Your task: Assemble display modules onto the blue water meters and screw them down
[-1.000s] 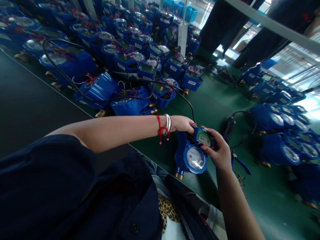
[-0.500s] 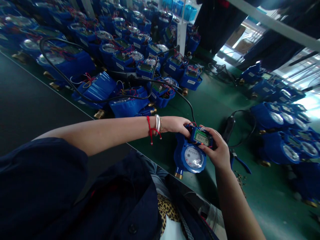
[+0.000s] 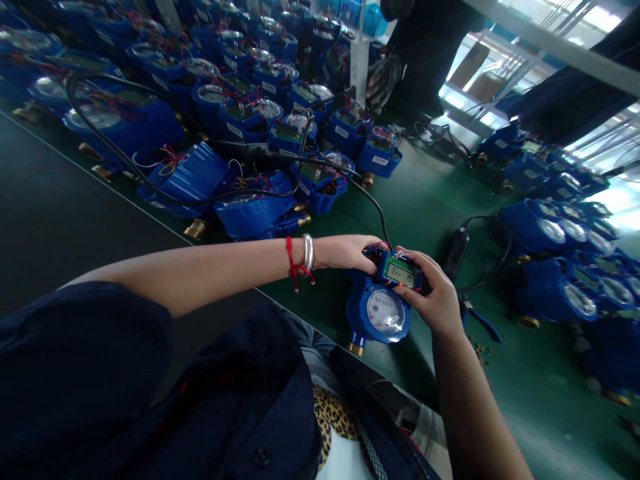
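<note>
A blue water meter (image 3: 360, 310) with a round dial and a brass threaded end lies in front of me at the table edge. Above its dial sits a display module (image 3: 401, 273), its green board exposed and its small screen reading "Err" with blurred digits. My right hand (image 3: 437, 290) grips the module's right side, thumb at the lower edge and fingers over the top. At the module's left end, my left hand (image 3: 350, 252) has its fingers closed among the wires; what they pinch is hidden. A black cable (image 3: 380, 210) comes down to the module's top.
Many blue meters with loose wires (image 3: 250, 120) crowd the left and back; more meters (image 3: 555, 287) stand on the right. Right of my hand lie a black handheld tool (image 3: 456, 250) and blue-handled pliers (image 3: 485, 323). Across the table, a co-worker's gloved hand (image 3: 384, 81) shows beside a white post (image 3: 359, 70).
A co-worker's gloved hand has come into view by the white post. Both my hands keep their places on the meter; the view has shifted slightly.
</note>
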### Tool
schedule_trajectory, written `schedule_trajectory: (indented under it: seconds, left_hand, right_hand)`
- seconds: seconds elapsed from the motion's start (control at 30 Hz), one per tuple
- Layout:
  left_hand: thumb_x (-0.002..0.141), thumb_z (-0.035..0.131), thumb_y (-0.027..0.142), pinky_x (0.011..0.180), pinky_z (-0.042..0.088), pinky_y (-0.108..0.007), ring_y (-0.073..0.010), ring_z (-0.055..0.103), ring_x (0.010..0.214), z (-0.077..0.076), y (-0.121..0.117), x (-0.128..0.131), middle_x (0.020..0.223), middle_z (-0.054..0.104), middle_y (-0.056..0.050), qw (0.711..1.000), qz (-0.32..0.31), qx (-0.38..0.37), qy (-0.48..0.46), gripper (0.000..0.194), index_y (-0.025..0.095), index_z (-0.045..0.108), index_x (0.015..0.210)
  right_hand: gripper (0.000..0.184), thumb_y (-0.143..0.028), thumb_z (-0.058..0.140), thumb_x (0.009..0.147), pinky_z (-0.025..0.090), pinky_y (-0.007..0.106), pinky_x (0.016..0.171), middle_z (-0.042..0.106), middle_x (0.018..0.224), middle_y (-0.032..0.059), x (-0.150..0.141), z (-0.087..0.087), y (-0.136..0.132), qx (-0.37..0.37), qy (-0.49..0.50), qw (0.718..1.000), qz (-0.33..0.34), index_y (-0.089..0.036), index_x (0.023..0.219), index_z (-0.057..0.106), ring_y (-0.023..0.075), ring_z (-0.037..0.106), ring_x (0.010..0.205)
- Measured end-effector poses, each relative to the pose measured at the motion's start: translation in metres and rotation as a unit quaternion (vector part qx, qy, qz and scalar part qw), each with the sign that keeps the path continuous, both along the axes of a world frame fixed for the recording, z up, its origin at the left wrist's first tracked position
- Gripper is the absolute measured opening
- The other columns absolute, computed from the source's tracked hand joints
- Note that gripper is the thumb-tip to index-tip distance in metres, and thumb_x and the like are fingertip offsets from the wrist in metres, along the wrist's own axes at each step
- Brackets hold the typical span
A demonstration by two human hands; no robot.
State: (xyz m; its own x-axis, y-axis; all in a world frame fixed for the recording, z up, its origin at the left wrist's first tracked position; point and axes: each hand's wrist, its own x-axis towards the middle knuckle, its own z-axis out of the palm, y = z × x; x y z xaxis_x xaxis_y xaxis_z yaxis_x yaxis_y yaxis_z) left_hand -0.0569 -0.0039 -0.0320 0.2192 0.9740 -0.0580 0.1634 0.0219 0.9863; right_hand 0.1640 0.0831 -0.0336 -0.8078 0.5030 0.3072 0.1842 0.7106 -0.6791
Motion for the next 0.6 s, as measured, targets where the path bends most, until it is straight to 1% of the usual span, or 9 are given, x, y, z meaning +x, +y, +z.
schedule_trajectory:
  seconds: [0.07, 0.13, 0.2, 0.27, 0.37, 0.47, 0.53, 0.6]
  left_hand:
    - [0.068, 0.067, 0.019, 0.099, 0.042, -0.034, -0.0226, 0.054, 0.116, 0.002, -0.005, -0.002, 0.128, 0.057, -0.010, 1.000, -0.013, 0.012, 0.010, 0.060, 0.013, 0.049, 0.126]
    - [0.071, 0.067, 0.024, 0.106, 0.036, -0.036, -0.0238, 0.047, 0.126, 0.004, -0.009, -0.002, 0.139, 0.048, -0.013, 0.999, -0.021, 0.038, 0.029, 0.070, 0.013, 0.039, 0.135]
    - [0.073, 0.068, 0.027, 0.111, 0.031, -0.038, -0.0245, 0.041, 0.132, 0.007, -0.011, -0.001, 0.144, 0.042, -0.015, 0.995, -0.018, 0.079, 0.066, 0.079, 0.012, 0.030, 0.141]
    - [0.074, 0.067, 0.028, 0.112, 0.029, -0.039, -0.0250, 0.039, 0.134, 0.009, -0.011, 0.000, 0.145, 0.041, -0.016, 0.987, -0.019, 0.112, 0.111, 0.084, 0.011, 0.025, 0.144]
    - [0.075, 0.066, 0.026, 0.113, 0.029, -0.038, -0.0254, 0.038, 0.135, 0.014, -0.007, -0.001, 0.147, 0.038, -0.016, 0.977, -0.052, 0.131, 0.163, 0.082, 0.010, 0.025, 0.144]
    - [0.076, 0.065, 0.023, 0.115, 0.027, -0.037, -0.0240, 0.034, 0.137, 0.016, -0.004, -0.004, 0.150, 0.033, -0.014, 0.967, -0.084, 0.160, 0.182, 0.082, 0.012, 0.023, 0.146]
    - [0.078, 0.064, 0.022, 0.116, 0.024, -0.037, -0.0231, 0.029, 0.140, 0.017, -0.006, -0.004, 0.150, 0.033, -0.013, 0.957, -0.087, 0.202, 0.191, 0.079, 0.014, 0.024, 0.146]
    - [0.080, 0.063, 0.024, 0.116, 0.025, -0.037, -0.0228, 0.027, 0.141, 0.018, -0.009, -0.002, 0.149, 0.035, -0.013, 0.944, -0.072, 0.243, 0.212, 0.071, 0.016, 0.031, 0.143]
  right_hand:
    - [0.060, -0.044, 0.074, 0.072, 0.042, 0.049, 0.103, 0.057, 0.129, 0.0080, 0.000, 0.000, 0.001, 0.004, -0.002, 1.000, 0.000, -0.026, 0.126, 0.054, 0.0300, 0.052, 0.121]
    - [0.060, -0.044, 0.074, 0.072, 0.041, 0.049, 0.104, 0.058, 0.129, 0.0078, 0.001, -0.001, 0.001, 0.006, -0.002, 1.000, -0.002, -0.026, 0.126, 0.054, 0.0300, 0.052, 0.121]
    - [0.061, -0.044, 0.075, 0.072, 0.041, 0.049, 0.104, 0.057, 0.129, 0.0076, 0.001, -0.002, 0.001, 0.001, 0.000, 1.000, -0.003, -0.026, 0.126, 0.054, 0.0300, 0.051, 0.122]
    - [0.061, -0.045, 0.074, 0.072, 0.041, 0.049, 0.104, 0.057, 0.129, 0.0077, 0.002, -0.002, 0.001, -0.003, 0.002, 1.000, -0.005, -0.027, 0.126, 0.054, 0.0300, 0.051, 0.121]
    - [0.061, -0.046, 0.074, 0.071, 0.043, 0.049, 0.102, 0.058, 0.128, 0.0081, 0.002, -0.002, 0.001, 0.005, 0.000, 1.000, -0.010, -0.026, 0.126, 0.055, 0.0303, 0.052, 0.120]
    - [0.061, -0.044, 0.075, 0.071, 0.043, 0.047, 0.102, 0.058, 0.127, 0.0084, 0.002, -0.003, 0.002, 0.010, -0.007, 1.000, -0.012, -0.025, 0.126, 0.055, 0.0297, 0.052, 0.119]
    - [0.061, -0.043, 0.075, 0.071, 0.043, 0.047, 0.102, 0.057, 0.127, 0.0087, 0.003, -0.004, 0.003, 0.014, -0.012, 1.000, -0.018, -0.025, 0.126, 0.055, 0.0295, 0.052, 0.119]
    - [0.063, -0.044, 0.076, 0.070, 0.043, 0.047, 0.101, 0.057, 0.127, 0.0094, 0.003, -0.005, 0.004, 0.020, -0.013, 0.999, -0.028, -0.024, 0.126, 0.055, 0.0301, 0.052, 0.120]
